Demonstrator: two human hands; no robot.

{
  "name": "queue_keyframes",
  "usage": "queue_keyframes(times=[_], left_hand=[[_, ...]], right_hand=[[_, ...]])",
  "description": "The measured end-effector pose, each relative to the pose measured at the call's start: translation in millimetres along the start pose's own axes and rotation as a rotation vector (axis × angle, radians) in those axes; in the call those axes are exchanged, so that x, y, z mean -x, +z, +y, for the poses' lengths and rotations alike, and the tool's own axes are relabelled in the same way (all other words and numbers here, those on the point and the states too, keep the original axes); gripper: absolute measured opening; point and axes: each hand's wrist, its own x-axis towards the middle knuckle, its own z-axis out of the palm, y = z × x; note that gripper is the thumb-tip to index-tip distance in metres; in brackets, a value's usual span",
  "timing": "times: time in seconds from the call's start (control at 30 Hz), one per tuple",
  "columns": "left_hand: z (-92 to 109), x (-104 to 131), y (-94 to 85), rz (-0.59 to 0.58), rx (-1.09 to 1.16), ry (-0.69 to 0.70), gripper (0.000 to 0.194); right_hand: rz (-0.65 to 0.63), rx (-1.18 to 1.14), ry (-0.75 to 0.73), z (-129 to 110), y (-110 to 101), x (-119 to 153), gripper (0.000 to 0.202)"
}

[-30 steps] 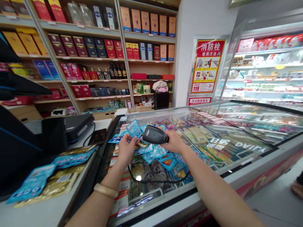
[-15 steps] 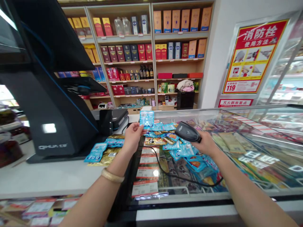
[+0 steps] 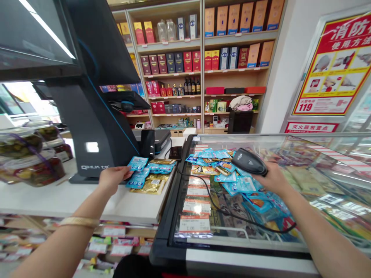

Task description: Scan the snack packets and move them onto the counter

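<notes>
My left hand (image 3: pixel 113 178), with a gold bangle on the wrist, pinches the edge of a blue snack packet (image 3: pixel 138 163) over the white counter. Beneath and beside that packet lie another blue packet and several gold packets (image 3: pixel 154 184). My right hand (image 3: pixel 274 177) is wrapped round the handle of a black barcode scanner (image 3: pixel 249 161). The scanner is above a heap of blue packets (image 3: pixel 242 184) on the freezer's glass top, and its head points left.
A black point-of-sale terminal (image 3: pixel 95 131) stands on the white counter (image 3: pixel 124 204). Jars of preserved food (image 3: pixel 27 162) are at far left. The scanner cable (image 3: pixel 223 211) loops across the glass freezer. Shelves of boxed bottles (image 3: pixel 178 63) line the back wall, beside a red poster (image 3: pixel 333 69).
My left hand has carried the blue packet from above the freezer's left edge leftward and down to the packets on the counter. The view has turned left; my right hand still holds the scanner.
</notes>
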Motion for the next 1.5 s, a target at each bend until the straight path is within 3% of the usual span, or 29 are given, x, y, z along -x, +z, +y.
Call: queue_keyframes(times=[0.13, 0.27, 0.33, 0.43, 0.53, 0.67, 0.8, 0.93, 1.07, 1.23, 1.5], left_hand=[[-1.6, -3.6, 2.1, -0.007, -0.072, -0.099, 0.012], [1.4, -2.6, -1.8, -0.028, -0.196, -0.083, 0.012], [5.1, -2.5, -6.0, -0.040, -0.489, 0.024, 0.018], [12.9, -1.8, -10.6, -0.019, -1.096, 0.299, 0.040], [22.5, 6.0, -5.8, 0.015, -1.328, 0.443, 0.053], [32.8, 29.7, 29.0, -0.029, -1.146, 0.626, 0.048], [32.5, 54.5, 96.8, -0.251, -0.941, 0.834, 0.046], [23.5, 68.7, 169.2, -0.460, -1.060, 0.911, 0.043], [12.6, 69.0, 215.5, -0.613, -1.248, 0.862, 0.041], [6.5, 60.3, 231.7, -0.642, -1.253, 0.799, 0.054], [11.4, 73.1, 213.5, -0.586, -1.249, 0.860, 0.056]], right_hand=[[-0.002, -0.008, -0.002, 0.8, 0.1, -0.1, 0.017], [-0.003, 0.003, 0.007, -0.3, 1.1, -0.5, 0.018], [0.002, 0.013, 0.020, -1.9, 1.0, -1.2, 0.020], [-0.011, 0.006, 0.051, -4.4, 0.2, -2.5, 0.016], [0.015, -0.001, 0.056, -5.8, -0.9, -3.5, 0.016], [0.053, -0.006, 0.056, -5.5, -2.0, -4.2, 0.014], [0.057, -0.008, 0.062, -4.0, -1.5, -4.5, 0.012], [0.067, -0.026, 0.071, -3.0, -0.3, -5.1, 0.016], [0.050, -0.024, 0.080, -1.6, 0.4, -6.0, 0.020], [-0.004, -0.021, 0.106, -2.1, 0.6, -7.4, 0.023], [-0.023, 0.005, 0.123, -3.2, 2.4, -7.9, 0.015]])
